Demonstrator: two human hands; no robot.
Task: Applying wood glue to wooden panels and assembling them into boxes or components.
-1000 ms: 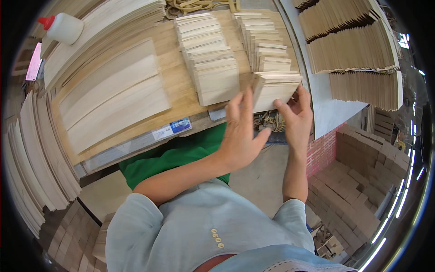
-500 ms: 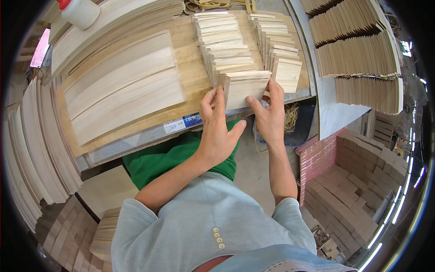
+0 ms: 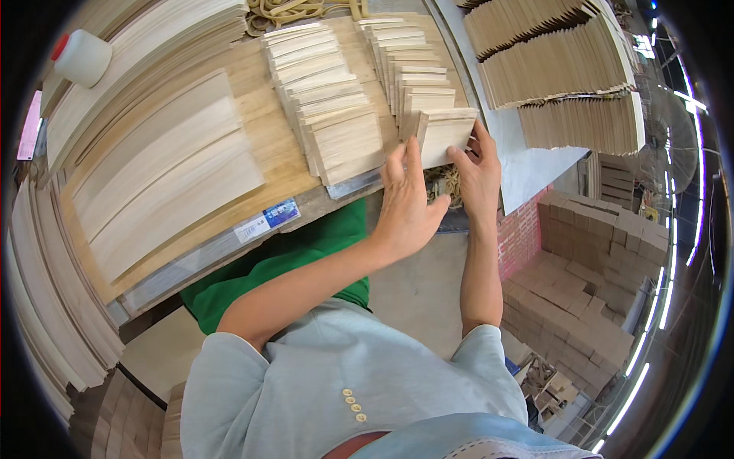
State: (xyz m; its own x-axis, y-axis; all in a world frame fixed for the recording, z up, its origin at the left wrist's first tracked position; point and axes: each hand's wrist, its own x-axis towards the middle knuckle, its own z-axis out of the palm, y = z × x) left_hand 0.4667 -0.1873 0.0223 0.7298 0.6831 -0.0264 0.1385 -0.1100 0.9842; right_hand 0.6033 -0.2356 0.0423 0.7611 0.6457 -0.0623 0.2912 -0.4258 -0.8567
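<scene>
Two rows of thin pale wooden boards stand overlapped on the workbench [image 3: 252, 115]: a left row [image 3: 325, 99] and a right row [image 3: 417, 65]. At the near end of the right row, a few small boards [image 3: 447, 138] stand upright between my hands. My right hand [image 3: 480, 172] pinches their right side, thumb on the near face and fingers behind. The outstretched fingers of my left hand [image 3: 409, 203] touch their left edge, its thumb spread away from the wood. Some of the left fingertips are hidden.
Wide thin wooden sheets [image 3: 168, 168] lie on the bench at left, near a white bottle with a red cap [image 3: 84, 59]. Tan bands [image 3: 294, 9] lie at the back. Packed boards [image 3: 562, 57] stand at right, above stacked wooden blocks [image 3: 581, 283] on the floor.
Both hands have left the front of the left row and moved right to the front boards of the right row. The view has shifted, so the bench appears farther left.
</scene>
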